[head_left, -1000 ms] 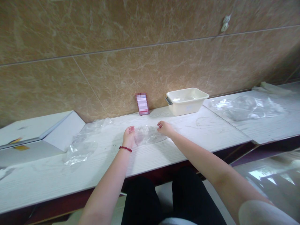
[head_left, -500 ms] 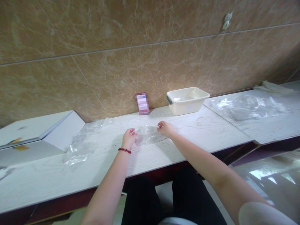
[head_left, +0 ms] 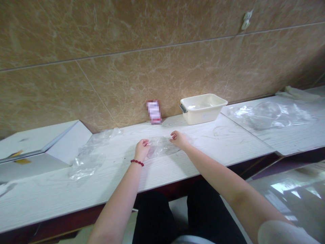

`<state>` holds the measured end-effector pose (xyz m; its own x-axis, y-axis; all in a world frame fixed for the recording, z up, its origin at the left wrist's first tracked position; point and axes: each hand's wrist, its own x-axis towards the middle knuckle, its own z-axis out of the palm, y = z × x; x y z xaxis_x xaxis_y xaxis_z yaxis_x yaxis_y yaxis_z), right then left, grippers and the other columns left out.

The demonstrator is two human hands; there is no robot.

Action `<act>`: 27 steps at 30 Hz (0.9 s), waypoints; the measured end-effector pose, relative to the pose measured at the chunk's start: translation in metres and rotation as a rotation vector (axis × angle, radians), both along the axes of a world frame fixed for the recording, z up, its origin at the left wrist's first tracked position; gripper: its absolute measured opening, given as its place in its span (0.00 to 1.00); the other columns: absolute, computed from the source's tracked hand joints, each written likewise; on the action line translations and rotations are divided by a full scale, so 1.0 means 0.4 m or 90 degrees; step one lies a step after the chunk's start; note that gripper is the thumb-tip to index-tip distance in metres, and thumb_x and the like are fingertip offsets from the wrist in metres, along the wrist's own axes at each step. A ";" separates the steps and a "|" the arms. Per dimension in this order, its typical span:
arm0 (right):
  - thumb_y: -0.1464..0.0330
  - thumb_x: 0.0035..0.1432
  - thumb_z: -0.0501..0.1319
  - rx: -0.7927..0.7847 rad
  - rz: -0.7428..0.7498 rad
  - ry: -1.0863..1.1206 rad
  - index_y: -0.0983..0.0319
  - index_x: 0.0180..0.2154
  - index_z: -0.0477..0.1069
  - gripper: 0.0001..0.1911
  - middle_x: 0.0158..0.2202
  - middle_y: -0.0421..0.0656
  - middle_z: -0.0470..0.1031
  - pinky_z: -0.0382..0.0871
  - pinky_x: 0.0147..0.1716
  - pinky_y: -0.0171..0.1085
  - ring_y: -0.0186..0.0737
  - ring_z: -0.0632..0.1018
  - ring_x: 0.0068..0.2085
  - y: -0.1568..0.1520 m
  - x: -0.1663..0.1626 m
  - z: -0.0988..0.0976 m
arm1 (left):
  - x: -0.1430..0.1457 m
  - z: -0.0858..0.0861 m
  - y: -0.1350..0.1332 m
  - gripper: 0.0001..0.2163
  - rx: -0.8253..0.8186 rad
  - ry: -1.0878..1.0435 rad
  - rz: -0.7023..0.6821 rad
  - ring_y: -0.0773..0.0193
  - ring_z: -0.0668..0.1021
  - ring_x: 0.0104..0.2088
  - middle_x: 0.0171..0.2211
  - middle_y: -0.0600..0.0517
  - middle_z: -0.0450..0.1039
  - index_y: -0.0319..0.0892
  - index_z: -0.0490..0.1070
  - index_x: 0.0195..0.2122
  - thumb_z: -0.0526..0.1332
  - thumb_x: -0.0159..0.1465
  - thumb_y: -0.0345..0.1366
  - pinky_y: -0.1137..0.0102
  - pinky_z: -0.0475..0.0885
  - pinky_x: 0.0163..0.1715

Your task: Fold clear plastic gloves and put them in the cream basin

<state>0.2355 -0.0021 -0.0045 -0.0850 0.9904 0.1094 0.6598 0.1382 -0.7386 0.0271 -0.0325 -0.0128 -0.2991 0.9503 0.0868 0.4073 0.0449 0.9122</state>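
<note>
A clear plastic bag (head_left: 160,146) lies crinkled between my two hands, low over the white wood-grain table. My left hand (head_left: 142,148), with a red bead bracelet (head_left: 137,162) at the wrist, is closed at the bag's left end. At the other end, the fingers of my right hand (head_left: 178,139) are bent together in a pinch on the bag's edge. Close behind the hands, a small card-like item (head_left: 154,112), blurred over, leans on the wall. The cream plastic bin (head_left: 203,117) with a grey handle stands behind my right hand.
To the left sits a white box (head_left: 58,142) with more clear plastic (head_left: 87,161) beside it. A heap of clear plastic bags (head_left: 271,115) lies on the right table section, with a pale cloth-like item (head_left: 299,94) beyond. The brown marbled wall (head_left: 122,84) bounds the table's back.
My left hand has shifted slightly to the right, towards my right hand. My right hand and the bag have hardly moved.
</note>
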 end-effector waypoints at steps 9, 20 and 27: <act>0.68 0.42 0.60 -0.012 0.006 -0.005 0.60 0.39 0.59 0.19 0.24 0.34 0.69 0.59 0.26 0.26 0.28 0.70 0.26 -0.011 0.006 0.012 | 0.052 0.048 -0.044 0.14 0.157 0.462 -0.239 0.57 0.60 0.52 0.47 0.46 0.63 0.42 0.65 0.43 0.54 0.54 0.34 0.62 0.47 0.53; 0.68 0.39 0.62 -0.006 -0.021 -0.023 0.60 0.39 0.59 0.22 0.26 0.36 0.66 0.58 0.26 0.27 0.28 0.68 0.26 -0.002 0.009 -0.002 | 0.091 0.024 -0.045 0.21 0.082 0.581 -0.375 0.57 0.52 0.56 0.54 0.42 0.53 0.37 0.58 0.50 0.49 0.57 0.40 0.62 0.40 0.53; 0.69 0.39 0.62 0.007 -0.032 -0.030 0.62 0.40 0.60 0.22 0.27 0.37 0.66 0.60 0.28 0.29 0.29 0.68 0.28 -0.007 0.012 0.004 | 0.092 0.012 -0.050 0.23 0.052 0.625 -0.369 0.58 0.51 0.56 0.56 0.42 0.49 0.36 0.54 0.53 0.47 0.58 0.41 0.62 0.41 0.53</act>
<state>0.2405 -0.0048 -0.0029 -0.0404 0.9924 0.1166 0.7003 0.1114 -0.7051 0.0640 -0.0527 -0.0081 0.4141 0.9037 0.1083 0.8860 -0.4275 0.1796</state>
